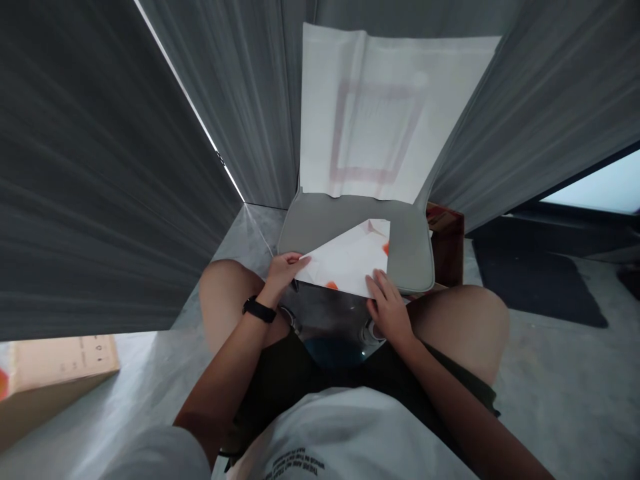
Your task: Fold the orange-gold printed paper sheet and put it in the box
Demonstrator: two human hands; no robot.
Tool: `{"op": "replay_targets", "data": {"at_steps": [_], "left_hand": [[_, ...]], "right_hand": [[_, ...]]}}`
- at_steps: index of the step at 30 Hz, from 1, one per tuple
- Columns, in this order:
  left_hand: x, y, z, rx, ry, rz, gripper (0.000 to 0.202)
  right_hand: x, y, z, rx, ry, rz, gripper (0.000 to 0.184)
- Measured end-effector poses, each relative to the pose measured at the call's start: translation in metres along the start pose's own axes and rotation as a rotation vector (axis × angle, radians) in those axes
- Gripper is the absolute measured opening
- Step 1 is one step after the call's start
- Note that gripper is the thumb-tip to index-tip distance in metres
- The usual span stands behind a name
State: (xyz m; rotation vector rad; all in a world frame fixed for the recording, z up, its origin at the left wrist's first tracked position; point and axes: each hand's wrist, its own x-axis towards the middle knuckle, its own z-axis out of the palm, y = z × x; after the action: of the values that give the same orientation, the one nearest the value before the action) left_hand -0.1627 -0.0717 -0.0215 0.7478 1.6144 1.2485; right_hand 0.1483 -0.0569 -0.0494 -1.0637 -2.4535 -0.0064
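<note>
Over in the head view, a folded white paper point(345, 261) with orange marks is held at its left tip by the left hand point(284, 272), grip nearly closed. Its lower edge is touched by the curled fingers of the right hand point(389, 308); how firm that grip is cannot be told. The paper is held over a grey seat cushion point(410, 250), and a white sheet point(385, 113) with a faded pink square is spread behind, between grey curtains point(550, 113).

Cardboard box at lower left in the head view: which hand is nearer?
Left. The left hand is up and right of the cardboard box; the right hand is farther right, past the left hand.
</note>
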Motion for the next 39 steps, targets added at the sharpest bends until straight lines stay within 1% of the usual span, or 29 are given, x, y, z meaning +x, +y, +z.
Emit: {"op": "replay_targets", "data": {"at_steps": [4,6,9,12,14,16,17,18,19,21,22,23,24,26,27,28,29,31,33,35,37,39], "left_hand": [[-0.001,-0.003,-0.002,0.038,0.014,0.065,0.043],[0.005,0.000,-0.003,0.066,0.015,0.104,0.041],[0.028,0.019,-0.003,0.132,-0.005,0.201,0.033],[0.061,0.049,0.001,0.256,-0.076,0.344,0.025],[0.084,0.066,0.006,0.331,-0.135,0.400,0.025],[0.100,0.078,0.012,0.386,-0.167,0.447,0.029],[0.106,0.080,0.015,0.414,-0.152,0.488,0.030],[0.108,0.081,0.018,0.446,-0.111,0.544,0.031],[0.108,0.080,0.020,0.476,-0.044,0.612,0.030],[0.096,0.071,0.022,0.523,0.131,0.755,0.024],[0.085,0.064,0.023,0.534,0.204,0.811,0.022],[0.070,0.056,0.025,0.539,0.253,0.852,0.021],[0.052,0.047,0.027,0.548,0.272,0.887,0.021],[0.011,0.027,0.032,0.570,0.280,0.918,0.021],[-0.010,0.018,0.035,0.593,0.238,0.916,0.021],[-0.029,0.008,0.039,0.603,0.203,0.918,0.021],[-0.045,0.000,0.042,0.606,0.195,0.905,0.022],[-0.066,-0.012,0.047,0.649,0.173,0.911,0.025],[-0.074,-0.019,0.047,0.718,0.147,0.933,0.030],[-0.071,-0.021,0.042,0.799,0.101,0.952,0.039],[-0.063,-0.021,0.034,0.887,0.019,0.960,0.049],[-0.054,-0.019,0.026,0.989,-0.093,0.976,0.059]], "right_hand": [[0.002,0.002,0.001,0.007,-0.025,-0.001,0.073],[0.001,0.000,0.002,0.008,-0.030,0.004,0.072],[-0.002,-0.006,0.004,0.020,-0.031,0.007,0.068],[-0.003,-0.019,0.007,0.037,-0.040,0.011,0.064],[0.000,-0.031,0.008,0.059,-0.055,0.014,0.063],[0.005,-0.043,0.007,0.110,-0.067,-0.019,0.061],[0.009,-0.047,0.005,0.142,-0.063,-0.050,0.059],[0.012,-0.049,0.003,0.172,-0.047,-0.083,0.057],[0.015,-0.049,-0.001,0.197,-0.018,-0.106,0.054],[0.020,-0.038,-0.010,0.219,0.074,-0.091,0.050],[0.022,-0.027,-0.015,0.218,0.126,-0.045,0.049],[0.024,-0.013,-0.020,0.209,0.174,0.023,0.050],[0.027,0.004,-0.024,0.197,0.218,0.104,0.050],[0.036,0.041,-0.030,0.152,0.258,0.267,0.053],[0.042,0.059,-0.032,0.128,0.260,0.323,0.054],[0.049,0.075,-0.032,0.123,0.235,0.345,0.056],[0.056,0.088,-0.032,0.133,0.186,0.330,0.056],[0.069,0.105,-0.028,0.164,0.049,0.230,0.054],[0.077,0.110,-0.023,0.183,-0.081,0.104,0.052],[0.077,0.107,-0.018,0.175,-0.157,0.015,0.052],[0.072,0.101,-0.016,0.155,-0.181,-0.018,0.052],[0.065,0.096,-0.015,0.142,-0.183,-0.020,0.052]]}}
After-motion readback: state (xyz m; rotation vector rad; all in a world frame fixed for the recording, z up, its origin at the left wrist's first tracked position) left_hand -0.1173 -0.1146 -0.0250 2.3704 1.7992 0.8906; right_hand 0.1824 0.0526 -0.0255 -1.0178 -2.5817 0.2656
